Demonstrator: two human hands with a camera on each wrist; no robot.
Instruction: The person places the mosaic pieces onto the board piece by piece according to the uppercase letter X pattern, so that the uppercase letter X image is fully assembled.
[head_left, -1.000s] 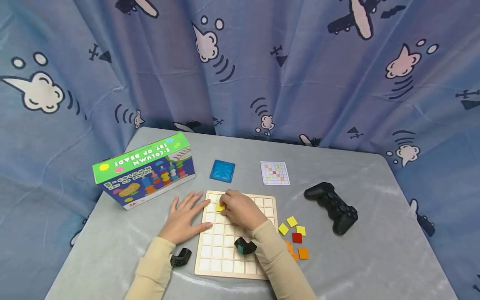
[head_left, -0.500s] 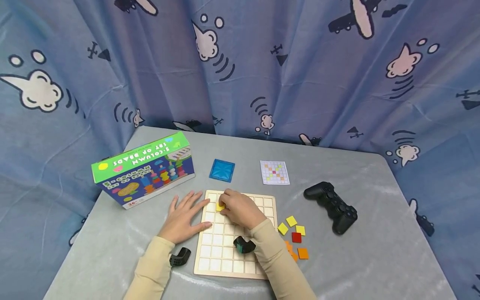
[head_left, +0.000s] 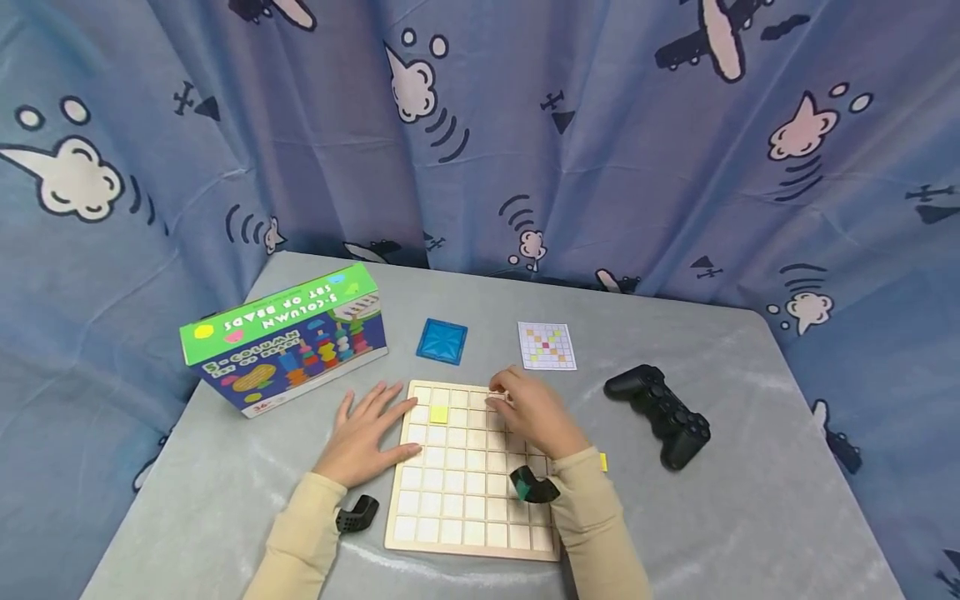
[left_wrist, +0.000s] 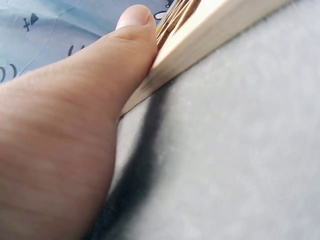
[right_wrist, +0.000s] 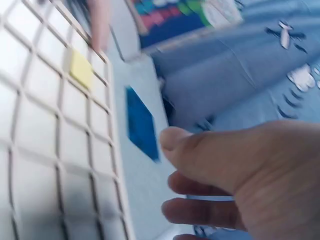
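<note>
A pale wooden grid board [head_left: 453, 483] lies on the grey table. One yellow square tile [head_left: 438, 414] sits in a cell near its far left corner, seen also as a yellow tile [right_wrist: 81, 69] in the right wrist view. My left hand [head_left: 367, 437] lies spread at the board's left edge, fingertips and thumb touching the rim; its thumb [left_wrist: 135, 37] rests on the wooden edge in the left wrist view. My right hand [head_left: 536, 412] is above the board's far right part, fingers loosely bent, and no tile shows between them in the right wrist view.
Just right of my right sleeve a yellow tile [head_left: 603, 462] peeks out; the forearm covers the other loose tiles. Beyond the board are a blue square tray [head_left: 442, 342] and a printed pattern card [head_left: 547, 346]. A toy box [head_left: 285, 342] stands left, a black game controller [head_left: 660, 417] right.
My right hand has let go of the yellow tile, which stays in its cell, and has moved right across the board. The left hand stays at the left edge.
</note>
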